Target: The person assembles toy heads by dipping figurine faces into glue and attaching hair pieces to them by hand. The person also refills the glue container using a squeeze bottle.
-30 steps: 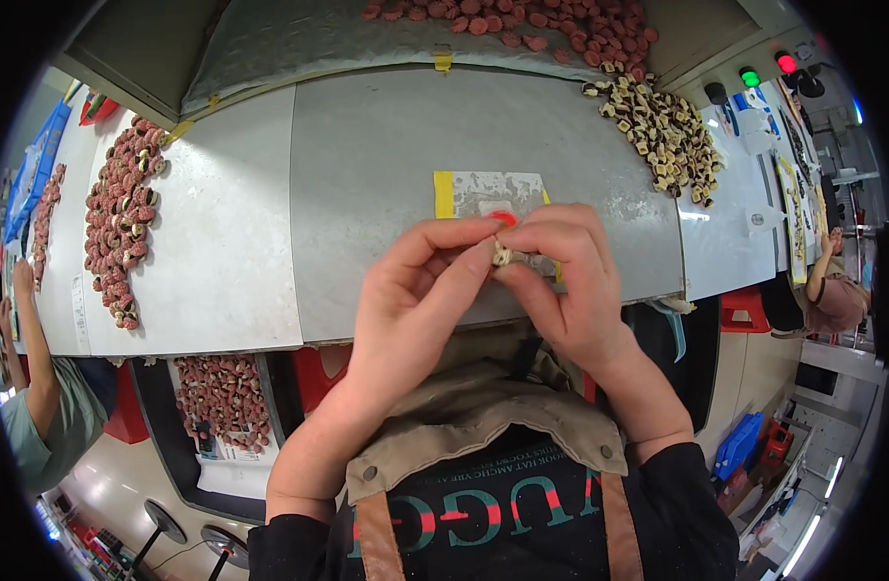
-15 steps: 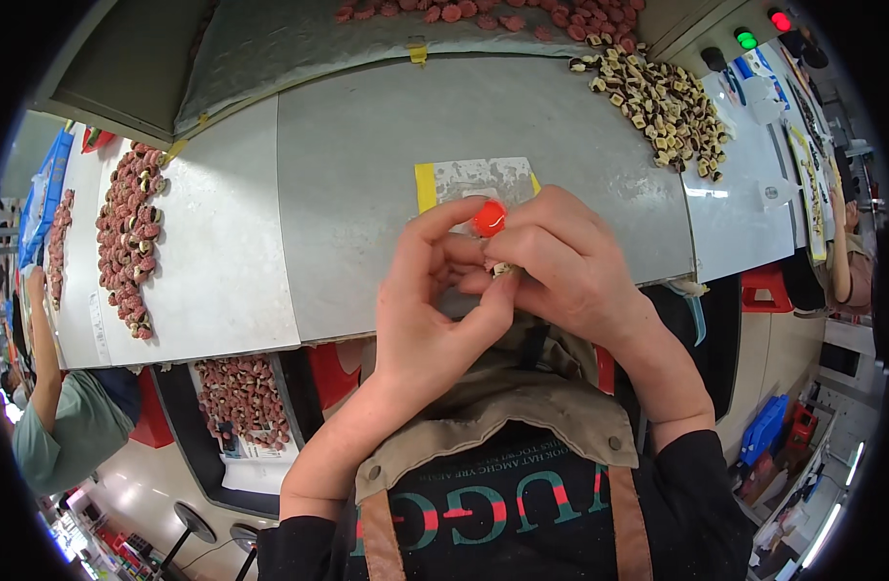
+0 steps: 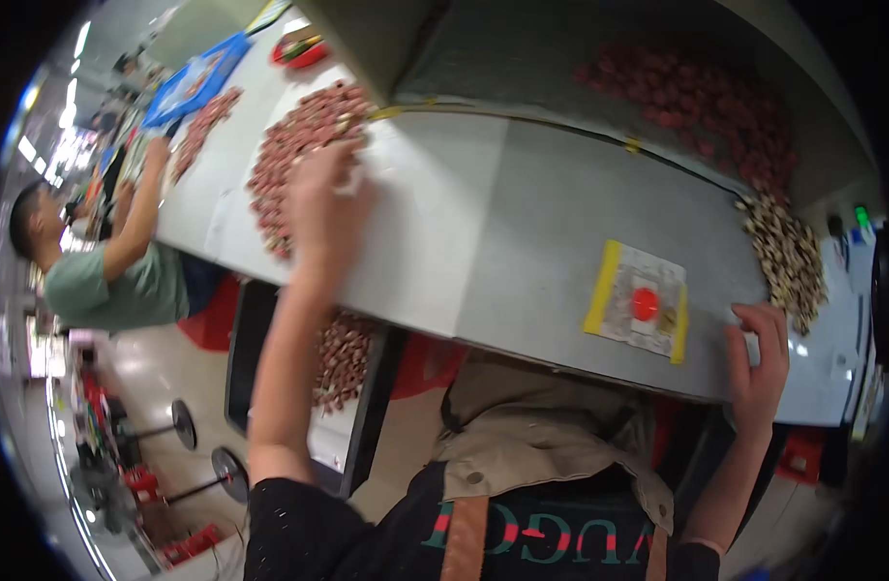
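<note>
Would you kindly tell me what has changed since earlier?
The hands parted: the left hand moved left to the pile of small pink pieces, the right hand rightward near the cream-and-brown pile. Blur hides whether the left holds anything. The round red disc stays on the yellow-edged mat.

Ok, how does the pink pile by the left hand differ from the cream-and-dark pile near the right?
The pink pile is mostly reddish pink; the cream-and-dark pile mixes pale and dark pieces.
The left hand overlaps the pink pile in view; the right hand is short of the cream-and-dark pile.
Both are heaps of many small pieces.
</note>
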The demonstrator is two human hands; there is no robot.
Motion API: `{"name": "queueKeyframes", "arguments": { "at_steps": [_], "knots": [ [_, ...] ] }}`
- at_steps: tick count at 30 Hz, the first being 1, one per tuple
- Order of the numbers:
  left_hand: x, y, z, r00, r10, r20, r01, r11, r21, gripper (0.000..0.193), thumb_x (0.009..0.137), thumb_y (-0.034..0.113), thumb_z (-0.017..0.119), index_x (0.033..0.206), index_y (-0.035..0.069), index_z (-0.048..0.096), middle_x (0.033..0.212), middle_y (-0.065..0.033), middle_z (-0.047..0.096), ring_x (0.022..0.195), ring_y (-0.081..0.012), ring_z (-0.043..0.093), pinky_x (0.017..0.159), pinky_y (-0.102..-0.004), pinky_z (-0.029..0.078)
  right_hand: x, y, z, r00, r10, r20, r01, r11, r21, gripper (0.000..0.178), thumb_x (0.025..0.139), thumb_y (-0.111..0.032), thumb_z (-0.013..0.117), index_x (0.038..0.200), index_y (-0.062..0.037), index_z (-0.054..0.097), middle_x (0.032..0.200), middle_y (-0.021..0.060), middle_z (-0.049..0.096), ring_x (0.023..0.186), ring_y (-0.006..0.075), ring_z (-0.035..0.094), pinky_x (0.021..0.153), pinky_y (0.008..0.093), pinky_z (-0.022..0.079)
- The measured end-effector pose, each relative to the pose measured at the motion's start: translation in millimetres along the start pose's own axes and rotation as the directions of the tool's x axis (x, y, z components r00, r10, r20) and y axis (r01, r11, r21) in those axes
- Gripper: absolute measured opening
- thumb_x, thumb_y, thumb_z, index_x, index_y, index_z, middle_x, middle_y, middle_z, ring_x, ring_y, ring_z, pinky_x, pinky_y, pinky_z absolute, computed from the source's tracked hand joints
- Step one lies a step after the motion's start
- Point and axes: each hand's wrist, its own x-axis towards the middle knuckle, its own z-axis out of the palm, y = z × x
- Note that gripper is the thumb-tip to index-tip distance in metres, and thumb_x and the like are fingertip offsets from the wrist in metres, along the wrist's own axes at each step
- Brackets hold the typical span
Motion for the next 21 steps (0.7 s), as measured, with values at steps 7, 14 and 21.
{"name": "queueKeyframes", "arguments": {
  "at_steps": [7,14,21],
  "knots": [
    [19.7,-44.6,4.5,0.978,0.202,-0.046,-0.170,0.912,0.373,0.025,0.086,0.014,0.061,0.110,0.007,0.064,0.112,-0.0119,0.061,0.106,-0.0312,0.056,0.097,-0.0413,0.041,20.1,46.9,-31.9,0.981,0.174,-0.090,-0.180,0.982,-0.060,0.010,0.085,0.000,0.059,0.094,0.0021,0.062,0.091,0.0103,0.060,0.083,0.0220,0.059,0.076,0.0293,0.046],
    [67.0,123.2,99.7,0.881,0.464,0.090,-0.398,0.831,-0.387,0.029,0.085,0.017,0.063,0.112,0.007,0.063,0.109,-0.0144,0.061,0.105,-0.0328,0.056,0.092,-0.0425,0.043,84.2,55.1,-20.4,0.995,-0.050,-0.084,0.035,0.985,-0.171,0.012,0.086,-0.007,0.062,0.096,-0.0002,0.063,0.093,0.0120,0.061,0.089,0.0288,0.058,0.080,0.0348,0.046],
    [98.9,194.0,191.0,0.951,0.286,0.116,-0.186,0.831,-0.524,0.025,0.081,0.026,0.069,0.099,0.009,0.064,0.098,-0.0112,0.063,0.096,-0.0300,0.060,0.078,-0.0395,0.049,133.3,82.9,21.0,0.977,-0.212,-0.003,0.193,0.897,-0.398,0.017,0.083,-0.016,0.066,0.094,-0.0046,0.061,0.095,0.0110,0.059,0.094,0.0302,0.057,0.083,0.0399,0.046]
  ]
}}
